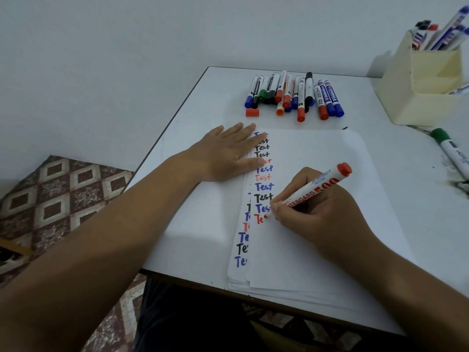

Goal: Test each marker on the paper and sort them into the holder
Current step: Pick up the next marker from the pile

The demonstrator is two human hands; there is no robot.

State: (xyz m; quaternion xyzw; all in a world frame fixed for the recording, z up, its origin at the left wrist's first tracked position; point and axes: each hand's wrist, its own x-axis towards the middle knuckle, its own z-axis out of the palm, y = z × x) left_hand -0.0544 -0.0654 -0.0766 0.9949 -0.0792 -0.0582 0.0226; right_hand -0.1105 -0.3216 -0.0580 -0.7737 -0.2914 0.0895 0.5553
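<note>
A: Marker [311, 190], red, is gripped in the right hand [312, 207], fingers curled round the barrel low down. Tip is pressed to the paper [317, 245] at a half-written red "Te", bottom of the "Test" column.

B: Long axis?

A: Tilted, tip at lower left, butt end raised to upper right, away from the body. A red piece is seen on that butt end; whether it is a posted cap cannot be told. A loose red cap [252, 112] is seen near the marker pile [294, 94].

B: Left hand?

A: Left hand [228, 153] is laid flat, fingers straight, on the sheet's left edge; nothing is gripped, the paper is pinned.

B: Holder?

A: Holder [421, 80] is set at the far right corner of the table [177, 224], well apart from the tip, up and right of the right hand. The marker's raised end is already pointed roughly that way. Several markers are stood in it.

B: Nearer hand?

A: The right, clearly; the left is placed on the opposite side of the sheet. The word is judged unfinished, so the drop is expected only after it, with a reach forward and right.

B: Extras?

A: A green marker [450, 148] is lain at the right edge.
</note>
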